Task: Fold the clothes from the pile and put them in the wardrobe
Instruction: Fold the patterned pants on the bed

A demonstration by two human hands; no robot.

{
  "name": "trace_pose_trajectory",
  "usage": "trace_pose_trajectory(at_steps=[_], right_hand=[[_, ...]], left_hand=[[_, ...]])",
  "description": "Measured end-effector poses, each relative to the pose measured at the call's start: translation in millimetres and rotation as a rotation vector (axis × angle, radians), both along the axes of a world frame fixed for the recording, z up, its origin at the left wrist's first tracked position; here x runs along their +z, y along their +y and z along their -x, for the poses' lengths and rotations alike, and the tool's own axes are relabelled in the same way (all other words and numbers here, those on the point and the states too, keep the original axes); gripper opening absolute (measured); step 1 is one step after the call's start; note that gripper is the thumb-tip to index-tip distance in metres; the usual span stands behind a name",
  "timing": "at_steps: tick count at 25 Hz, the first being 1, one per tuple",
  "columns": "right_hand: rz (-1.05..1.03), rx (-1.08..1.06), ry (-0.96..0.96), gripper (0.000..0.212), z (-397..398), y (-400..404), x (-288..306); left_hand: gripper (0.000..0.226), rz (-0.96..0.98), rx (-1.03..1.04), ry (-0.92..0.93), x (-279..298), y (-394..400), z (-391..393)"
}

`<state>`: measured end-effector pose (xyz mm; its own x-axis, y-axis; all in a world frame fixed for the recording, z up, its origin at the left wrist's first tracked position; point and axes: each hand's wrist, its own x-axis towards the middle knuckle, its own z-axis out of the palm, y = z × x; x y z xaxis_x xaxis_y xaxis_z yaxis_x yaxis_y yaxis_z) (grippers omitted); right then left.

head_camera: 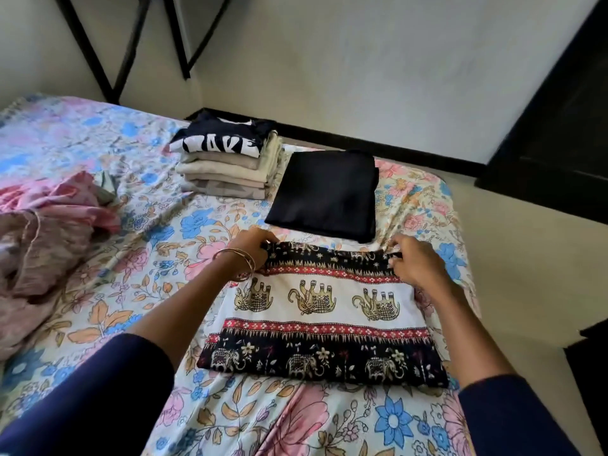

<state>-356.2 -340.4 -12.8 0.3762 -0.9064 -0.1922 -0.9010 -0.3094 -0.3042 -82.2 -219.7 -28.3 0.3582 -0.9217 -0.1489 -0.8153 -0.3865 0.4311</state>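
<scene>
Elephant-print cloth (320,311) lay folded flat on the bed (138,232), both hands at its far corners.
The left hand (253,246) pinched the far left corner in a narrow grip; the right hand (415,263) pinched the far right corner likewise. Beyond it lay a folded black cloth (327,194), beside a stack (227,162) of folded clothes. An unfolded pile (42,238) lay at the left.
</scene>
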Motion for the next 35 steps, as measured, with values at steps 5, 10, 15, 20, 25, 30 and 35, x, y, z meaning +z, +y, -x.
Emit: trace_pose_trajectory(at_steps=[5, 10, 15, 20, 25, 30, 35], right_hand=[[-0.211, 0.471, -0.189, 0.102, -45.6, 33.4, 6.8], [-0.484, 0.618, -0.300, 0.052, -58.8, 28.9, 25.3], [-0.491, 0.553, -0.288, 0.038, -16.0, 16.2, 63.2], [-0.330, 0.469, -0.082, 0.051, -26.6, -12.4, 67.5], [0.433, 0.176, 0.236, 0.059, -47.5, -14.9, 13.1], [0.327, 0.104, -0.159, 0.050, -59.3, 59.9, -49.1], [0.148, 0.188, 0.035, 0.064, -46.5, 68.2, -70.4]], left_hand=[[0.025, -0.030, -0.139, 0.418, 27.2, 15.1, 3.7], [0.030, 0.035, -0.418, 0.680, 69.5, 26.1, 16.9], [0.032, 0.137, -0.418, 0.776, 90.6, 30.3, 12.9], [0.033, 0.187, -0.240, 0.343, 74.2, -3.2, 11.0], [0.054, -0.021, 0.012, -0.389, 16.9, -21.0, 10.3], [0.054, 0.261, -0.240, -0.244, -34.7, 27.5, 61.3], [0.059, -0.110, -0.161, -0.204, -56.1, 49.6, 63.4]])
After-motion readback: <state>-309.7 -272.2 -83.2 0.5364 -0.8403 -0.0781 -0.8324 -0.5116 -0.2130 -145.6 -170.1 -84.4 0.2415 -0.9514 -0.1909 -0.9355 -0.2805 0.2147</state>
